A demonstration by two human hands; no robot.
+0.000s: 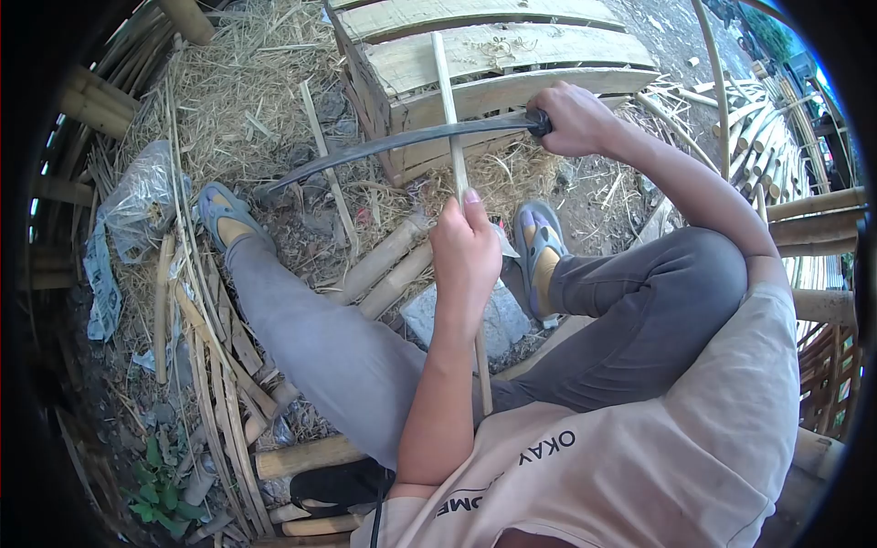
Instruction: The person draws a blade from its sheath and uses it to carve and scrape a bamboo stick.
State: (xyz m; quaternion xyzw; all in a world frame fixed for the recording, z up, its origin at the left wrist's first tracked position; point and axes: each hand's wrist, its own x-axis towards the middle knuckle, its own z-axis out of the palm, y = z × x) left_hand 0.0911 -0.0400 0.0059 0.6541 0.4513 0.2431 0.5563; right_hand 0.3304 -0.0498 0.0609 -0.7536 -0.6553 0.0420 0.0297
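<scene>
My left hand (pixel 464 254) is closed around a long, thin bamboo strip (pixel 444 78), thumb pointing up along it. The strip runs from my lap up to the slatted wooden crate (pixel 539 47). My right hand (pixel 577 121) grips the dark handle of a machete (pixel 365 149) beside the crate's front. Its long, slightly curved blade points left and crosses the strip above my left hand. Blade and strip appear to meet there, though I cannot tell how deep the edge sits.
Bamboo poles (pixel 375 269) and a grey stone block (pixel 493 320) lie between my sandalled feet. Long split strips (pixel 215 411) and a clear plastic bag (pixel 142 196) are at left. Straw and shavings (pixel 237 100) cover the ground. Cut bamboo pieces (pixel 763 137) are piled at upper right.
</scene>
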